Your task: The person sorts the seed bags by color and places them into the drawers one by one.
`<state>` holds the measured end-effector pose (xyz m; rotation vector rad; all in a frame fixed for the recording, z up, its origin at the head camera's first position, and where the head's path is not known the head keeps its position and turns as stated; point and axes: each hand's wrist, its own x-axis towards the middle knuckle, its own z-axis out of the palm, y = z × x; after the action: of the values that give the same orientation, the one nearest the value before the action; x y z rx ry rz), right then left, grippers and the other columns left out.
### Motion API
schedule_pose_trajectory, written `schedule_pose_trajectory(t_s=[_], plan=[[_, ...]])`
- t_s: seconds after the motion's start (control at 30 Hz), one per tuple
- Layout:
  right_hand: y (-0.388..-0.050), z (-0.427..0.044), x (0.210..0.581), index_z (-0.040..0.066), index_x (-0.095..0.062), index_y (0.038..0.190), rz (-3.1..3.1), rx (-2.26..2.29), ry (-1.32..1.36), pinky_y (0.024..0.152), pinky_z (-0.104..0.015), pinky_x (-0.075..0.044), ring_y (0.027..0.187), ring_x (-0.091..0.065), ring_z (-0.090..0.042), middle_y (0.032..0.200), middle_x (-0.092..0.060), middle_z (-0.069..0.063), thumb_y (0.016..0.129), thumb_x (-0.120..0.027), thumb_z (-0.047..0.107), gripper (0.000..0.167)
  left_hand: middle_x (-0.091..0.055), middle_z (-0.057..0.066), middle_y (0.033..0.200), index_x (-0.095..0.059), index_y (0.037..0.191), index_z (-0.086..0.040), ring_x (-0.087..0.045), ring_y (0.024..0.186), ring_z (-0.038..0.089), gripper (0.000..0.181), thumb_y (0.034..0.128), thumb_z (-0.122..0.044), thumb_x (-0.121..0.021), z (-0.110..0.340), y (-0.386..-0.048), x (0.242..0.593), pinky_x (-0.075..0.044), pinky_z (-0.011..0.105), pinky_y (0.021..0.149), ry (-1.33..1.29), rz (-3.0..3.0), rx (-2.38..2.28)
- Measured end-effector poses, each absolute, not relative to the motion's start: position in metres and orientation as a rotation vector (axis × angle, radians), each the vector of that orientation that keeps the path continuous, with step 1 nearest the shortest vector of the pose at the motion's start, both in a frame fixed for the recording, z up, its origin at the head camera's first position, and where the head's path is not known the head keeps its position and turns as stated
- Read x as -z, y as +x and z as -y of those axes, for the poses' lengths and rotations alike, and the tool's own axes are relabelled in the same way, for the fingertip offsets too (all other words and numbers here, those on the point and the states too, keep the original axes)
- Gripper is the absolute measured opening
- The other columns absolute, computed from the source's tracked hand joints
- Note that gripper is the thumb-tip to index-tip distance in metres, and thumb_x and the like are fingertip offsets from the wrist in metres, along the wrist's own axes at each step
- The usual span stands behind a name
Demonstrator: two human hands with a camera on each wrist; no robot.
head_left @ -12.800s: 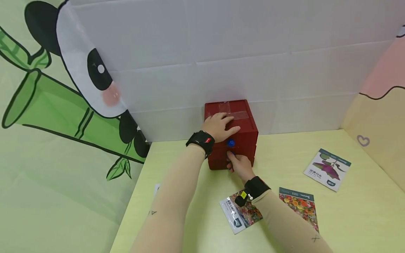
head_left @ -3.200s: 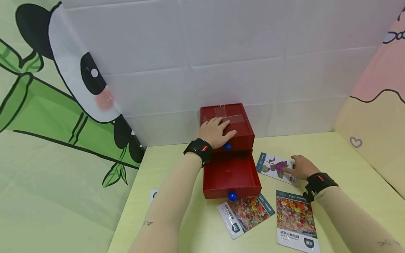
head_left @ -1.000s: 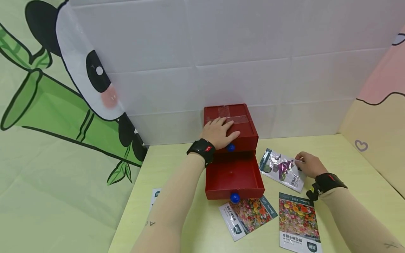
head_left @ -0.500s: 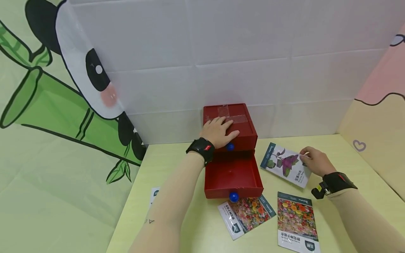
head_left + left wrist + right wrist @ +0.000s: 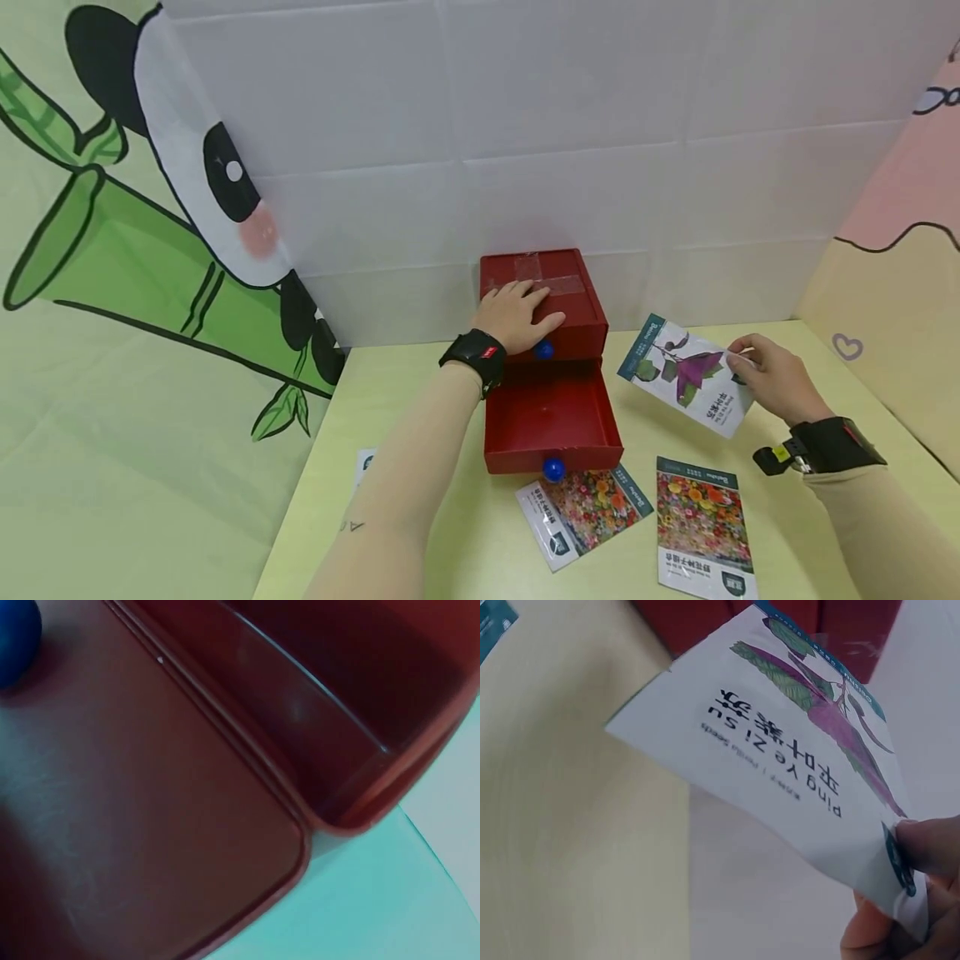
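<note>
My right hand pinches a perilla seed packet by its near right corner, held up off the table. In the right wrist view the thumb lies over that corner of the packet, with fingers curled beneath. My left hand rests flat on top of the red two-drawer box, fingers spread. The box's lower drawer is pulled out and holds nothing. Its blue knob faces me. The upper drawer is closed, its blue knob beside my left thumb. The left wrist view shows the drawer interior.
A flower seed packet lies partly under the drawer's front. Another flower seed packet lies to its right. Beside my left forearm a white packet edge shows. The box stands near the white backdrop on the pale table.
The lower drawer was pulled out earlier. Since then my right hand has taken the perilla seed packet by its corner and lifted it off the table, moving right. My left hand stays on the box.
</note>
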<state>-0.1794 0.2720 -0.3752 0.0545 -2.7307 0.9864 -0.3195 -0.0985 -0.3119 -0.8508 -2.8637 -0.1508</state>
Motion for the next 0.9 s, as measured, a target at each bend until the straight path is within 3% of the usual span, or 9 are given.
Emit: schedule_pose_trajectory(t_s=[0.4,0.67,0.9], plan=[[-0.145,-0.253,0.346,0.003,-0.05,0.115,2.659,-1.023,0.134,0.055,-0.024,-0.05,0.068,-0.064,-0.014,0.097,-0.065,-0.022,0.103,-0.047,0.023,0.024,-0.051,0.0,0.141,-0.059,0.134,-0.02,-0.041,0.133,0.019,0.06,0.0866,-0.057,-0.06,0.12,-0.324,0.312,-0.033,0.039,0.11,-1.066,2.796,0.519],[-0.146,-0.235,0.334,0.001,-0.052,0.113,2.606,-1.063,0.279,0.054,-0.025,-0.051,0.067,-0.064,-0.013,0.098,-0.063,-0.02,0.102,-0.049,0.015,0.018,-0.047,-0.002,0.145,-0.057,0.136,-0.023,-0.037,0.137,0.018,0.058,0.089,-0.056,-0.058,0.125,-0.326,0.313,-0.028,0.039,0.112,-1.139,2.786,0.449],[-0.155,-0.218,0.332,0.003,-0.056,0.111,2.583,-1.062,0.372,0.052,-0.025,-0.05,0.065,-0.062,-0.014,0.097,-0.064,-0.015,0.1,-0.051,0.01,0.014,-0.047,-0.003,0.145,-0.055,0.138,-0.025,-0.036,0.138,0.018,0.056,0.0913,-0.056,-0.054,0.127,-0.33,0.322,-0.015,0.047,0.116,-1.15,2.708,0.414]])
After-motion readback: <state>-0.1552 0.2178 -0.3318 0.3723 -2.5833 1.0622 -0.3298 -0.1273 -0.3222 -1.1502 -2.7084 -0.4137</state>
